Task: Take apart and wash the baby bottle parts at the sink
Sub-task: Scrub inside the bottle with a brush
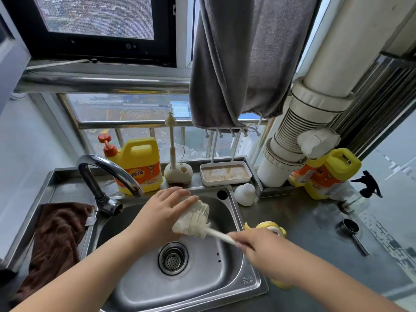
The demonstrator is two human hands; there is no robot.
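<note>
Over the sink (227, 282), left hand (162, 212) grips bottle (193, 219); right hand (261, 246) holds brush (217, 234).

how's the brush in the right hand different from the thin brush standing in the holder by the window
The brush in the right hand lies nearly level over the sink, its wide head against the bottle that the left hand holds; the thin brush stands upright in its holder, untouched. The held brush has a broad, puffy head; the standing one has a narrow bristle tip. Both are cream-coloured with slim handles.
</note>
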